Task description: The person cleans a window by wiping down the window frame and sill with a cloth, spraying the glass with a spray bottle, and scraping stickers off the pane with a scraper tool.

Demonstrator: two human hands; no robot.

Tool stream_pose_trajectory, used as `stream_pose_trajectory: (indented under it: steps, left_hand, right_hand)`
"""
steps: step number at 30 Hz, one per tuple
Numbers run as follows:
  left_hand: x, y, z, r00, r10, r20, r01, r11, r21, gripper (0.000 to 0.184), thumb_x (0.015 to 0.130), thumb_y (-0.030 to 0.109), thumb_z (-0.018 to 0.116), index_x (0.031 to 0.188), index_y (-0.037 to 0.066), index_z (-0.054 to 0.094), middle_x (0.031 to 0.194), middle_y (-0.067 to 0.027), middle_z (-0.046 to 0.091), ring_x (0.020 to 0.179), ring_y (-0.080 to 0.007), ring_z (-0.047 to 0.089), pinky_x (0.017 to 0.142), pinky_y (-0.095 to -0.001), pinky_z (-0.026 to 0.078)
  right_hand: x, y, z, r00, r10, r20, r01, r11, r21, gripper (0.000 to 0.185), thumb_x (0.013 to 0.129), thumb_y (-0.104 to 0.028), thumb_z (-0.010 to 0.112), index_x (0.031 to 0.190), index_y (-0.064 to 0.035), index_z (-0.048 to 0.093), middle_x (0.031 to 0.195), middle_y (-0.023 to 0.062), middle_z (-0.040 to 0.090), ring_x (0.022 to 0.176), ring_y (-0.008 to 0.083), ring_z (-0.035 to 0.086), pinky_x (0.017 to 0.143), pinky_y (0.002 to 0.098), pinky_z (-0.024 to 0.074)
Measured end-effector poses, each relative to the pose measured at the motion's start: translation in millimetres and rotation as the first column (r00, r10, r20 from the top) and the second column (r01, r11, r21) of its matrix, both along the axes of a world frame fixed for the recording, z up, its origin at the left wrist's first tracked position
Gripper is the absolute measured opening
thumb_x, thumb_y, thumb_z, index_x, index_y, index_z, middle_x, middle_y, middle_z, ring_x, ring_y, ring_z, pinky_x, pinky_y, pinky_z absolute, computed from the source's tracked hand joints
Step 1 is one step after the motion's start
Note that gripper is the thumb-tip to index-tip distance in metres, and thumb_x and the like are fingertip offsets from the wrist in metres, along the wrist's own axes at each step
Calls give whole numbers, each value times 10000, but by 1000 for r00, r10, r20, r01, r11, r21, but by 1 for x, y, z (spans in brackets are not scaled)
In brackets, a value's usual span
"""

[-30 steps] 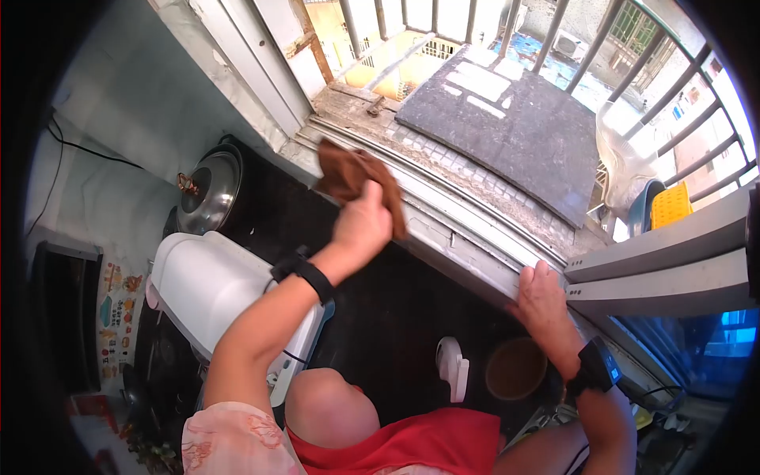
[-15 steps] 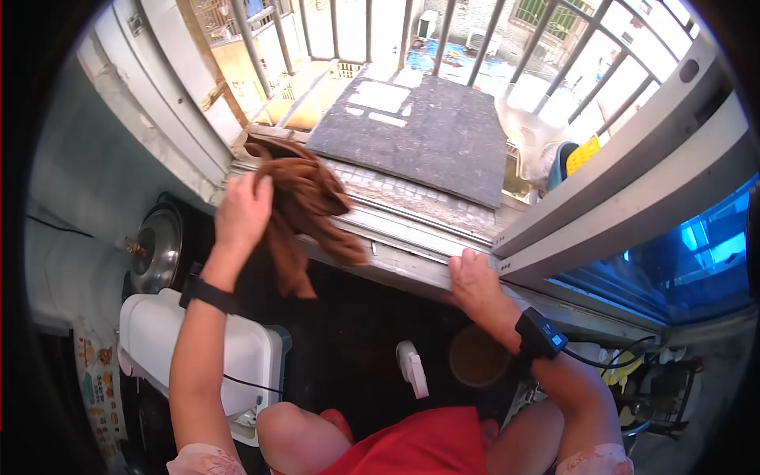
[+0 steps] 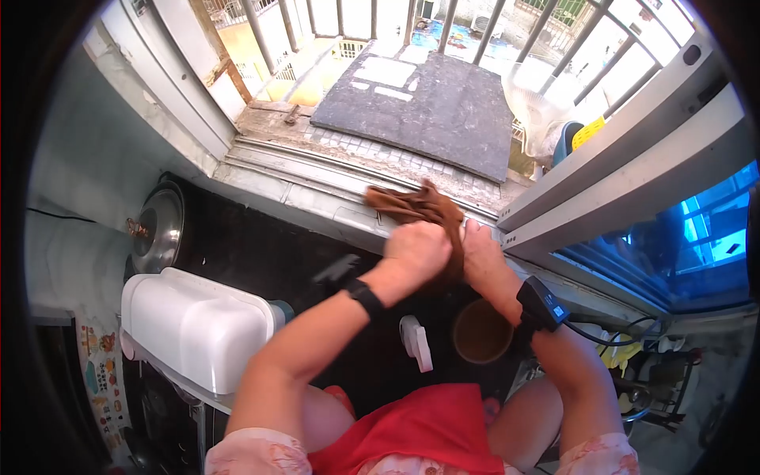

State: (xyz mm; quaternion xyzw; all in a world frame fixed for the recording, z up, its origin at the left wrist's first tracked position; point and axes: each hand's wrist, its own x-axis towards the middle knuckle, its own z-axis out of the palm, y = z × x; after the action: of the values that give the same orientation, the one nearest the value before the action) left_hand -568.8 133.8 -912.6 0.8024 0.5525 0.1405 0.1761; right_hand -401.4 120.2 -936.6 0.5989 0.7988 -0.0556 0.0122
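Observation:
A crumpled brown cloth (image 3: 416, 204) lies over the window sill (image 3: 324, 199) and its sliding track, with a darker part hanging below the sill edge. My left hand (image 3: 419, 252) is closed round the cloth, knuckles up. Close beside it, my right hand (image 3: 484, 255) has its fingers curled at the sill edge, next to the cloth. The cloth's folds partly hide where the two hands meet. Below my hands, on the dark countertop (image 3: 237, 237), stand a small white device (image 3: 415, 342) and a round brownish dish (image 3: 482, 331).
A white rounded appliance (image 3: 198, 328) and a metal pot lid (image 3: 158, 229) stand on the left. Outside the sill lies a dark stone slab (image 3: 419, 111), with metal bars beyond. On the right are the window frame (image 3: 617, 182) and a yellow basket (image 3: 587, 133).
My left hand has swept the brown cloth rightward along the sill, from the left end to beside my right hand. The right hand has stayed near the same spot, shifting slightly.

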Motion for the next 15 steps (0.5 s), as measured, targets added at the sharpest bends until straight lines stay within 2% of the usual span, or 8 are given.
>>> stream_pose_trajectory:
  steps: [1, 4, 6, 7, 9, 10, 13, 15]
  left_hand:
    - [18, -10, 10, 1000, 4, -1, -4, 996, -88, 319, 903, 314, 546, 827, 25, 657, 849, -213, 669, 813, -367, 668, 746, -476, 534]
    - [9, -18, 11, 982, 68, 177, -42, 989, -145, 341, 931, 330, 515, 886, 16, 639, 908, -223, 658, 876, -386, 653, 769, -487, 511]
    - [-20, 3, -28, 808, -5, 589, 238, 918, -318, 408, 959, 386, 499, 1009, 10, 651, 976, -185, 683, 888, -324, 666, 812, -412, 511]
    - [-28, -7, -3, 599, 229, 767, 272, 843, -464, 428, 984, 370, 492, 1090, -25, 618, 1033, -118, 673, 949, -195, 639, 847, -334, 495]
    - [-36, -24, 42, 323, 416, 850, 507, 682, -527, 419, 1011, 312, 477, 1242, -33, 534, 1163, -79, 612, 1019, -146, 603, 907, -292, 476]
    - [-40, -33, 63, 335, 386, 860, 567, 647, -511, 422, 1013, 309, 472, 1259, -30, 520, 1176, -76, 599, 1041, -147, 593, 923, -292, 470]
    - [-75, -33, 71, 435, 302, 848, 634, 567, -527, 512, 1002, 398, 452, 1305, -9, 514, 1223, -96, 604, 1005, -162, 626, 851, -293, 500]
    - [-91, -23, 91, 575, 42, 817, 505, 767, -395, 497, 1014, 434, 436, 1209, 15, 619, 1007, -84, 671, 826, -141, 643, 720, -270, 513]
  right_hand:
    - [9, 1, -14, 971, -153, -183, 141, 987, -78, 236, 856, -125, 594, 1029, 4, 499, 982, 214, 516, 916, 381, 569, 788, 480, 526]
    - [7, -13, 66, 971, 186, 149, -160, 972, -169, 403, 780, -72, 631, 1124, 36, 450, 982, 248, 523, 1000, 439, 541, 874, 490, 488]
    - [8, -25, 76, 955, -11, -297, -65, 967, -246, 882, 621, -113, 761, 1348, 70, 298, 1205, 281, 460, 1189, 449, 449, 1019, 469, 413]
    - [6, -35, 76, 880, 102, -464, -140, 989, -48, 1039, 579, -176, 824, 1400, 76, 240, 1367, 322, 337, 1282, 470, 384, 1065, 446, 385]
    - [-20, -53, 90, 603, -25, -797, -90, 991, -99, 1005, 645, -155, 835, 1438, -10, 237, 1415, 231, 343, 1335, 329, 374, 1096, 378, 343]
    - [-32, -62, 97, 272, -100, -957, -111, 985, -135, 969, 660, -129, 831, 1435, -34, 256, 1396, 204, 374, 1314, 295, 396, 1084, 367, 349]
    - [-41, -84, 111, 85, -257, -963, 85, 964, -250, 714, 661, -101, 763, 1303, -66, 454, 1153, 148, 589, 1128, 268, 571, 986, 350, 435]
    - [-29, -87, 118, 256, -117, -959, 213, 975, -62, 611, 663, -67, 717, 1240, -55, 517, 1122, 151, 603, 1109, 292, 586, 968, 356, 452]
